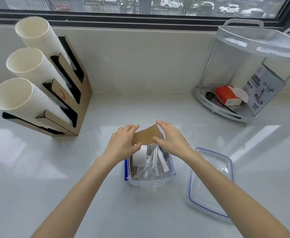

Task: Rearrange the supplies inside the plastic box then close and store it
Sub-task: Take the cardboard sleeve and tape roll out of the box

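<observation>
A clear plastic box (150,182) with blue clips stands open on the counter in front of me. Inside lie a clear plastic spoon (145,172), white wrapped items (163,160) and a white block (140,158). Above the box's far end I hold a flat brown cardboard piece (147,135): my left hand (123,143) grips its left end and my right hand (170,138) pinches its right end. The box's clear lid (209,182), edged in blue, lies flat on the counter to the right of the box.
A cardboard dispenser (75,100) with three stacks of white paper cups (25,69) stands at the left. A grey corner rack (230,103) holding a red tissue pack (225,95) and a printed box stands at the back right. A window runs along the back wall.
</observation>
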A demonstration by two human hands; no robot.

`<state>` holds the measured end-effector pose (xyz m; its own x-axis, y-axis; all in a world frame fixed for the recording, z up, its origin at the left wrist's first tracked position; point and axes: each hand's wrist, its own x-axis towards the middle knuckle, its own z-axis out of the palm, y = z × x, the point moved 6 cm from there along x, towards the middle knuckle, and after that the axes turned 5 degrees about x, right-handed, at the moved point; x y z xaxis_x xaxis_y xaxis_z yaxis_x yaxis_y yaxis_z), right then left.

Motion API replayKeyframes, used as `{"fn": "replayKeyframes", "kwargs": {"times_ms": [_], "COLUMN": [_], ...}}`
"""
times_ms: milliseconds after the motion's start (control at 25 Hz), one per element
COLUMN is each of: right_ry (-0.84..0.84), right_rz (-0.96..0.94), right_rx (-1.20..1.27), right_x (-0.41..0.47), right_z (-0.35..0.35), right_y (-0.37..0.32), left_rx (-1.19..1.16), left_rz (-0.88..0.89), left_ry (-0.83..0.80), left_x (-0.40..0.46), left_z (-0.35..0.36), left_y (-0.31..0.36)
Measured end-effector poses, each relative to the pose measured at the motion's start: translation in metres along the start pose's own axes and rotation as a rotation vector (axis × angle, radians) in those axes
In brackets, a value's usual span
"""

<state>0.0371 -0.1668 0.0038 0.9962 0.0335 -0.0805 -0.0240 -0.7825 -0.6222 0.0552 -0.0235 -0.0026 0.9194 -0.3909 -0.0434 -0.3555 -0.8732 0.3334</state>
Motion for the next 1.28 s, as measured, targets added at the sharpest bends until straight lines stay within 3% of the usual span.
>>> {"fn": "replayKeyframes", "kwargs": {"times_ms": [480, 1000, 1280], "right_ry": [-0.203, -0.179, 0.181], "right_rz": [0.048, 0.069, 0.095], "right_rx": [-0.026, 0.060, 0.159], "right_x": [-0.002, 0.005, 0.018], "right_z": [0.051, 0.061, 0.021], "right_y": [0.011, 0.018, 0.017], "left_rx": [0.122, 0.144, 0.102], "left_rz": [0.061, 0.130, 0.130], "left_ry": [-0.217, -0.116, -0.082], "left_x": [-0.005, 0.001, -0.002], "left_z": [0.049, 0.065, 0.061], "left_y": [-0.009, -0.011, -0.012]}}
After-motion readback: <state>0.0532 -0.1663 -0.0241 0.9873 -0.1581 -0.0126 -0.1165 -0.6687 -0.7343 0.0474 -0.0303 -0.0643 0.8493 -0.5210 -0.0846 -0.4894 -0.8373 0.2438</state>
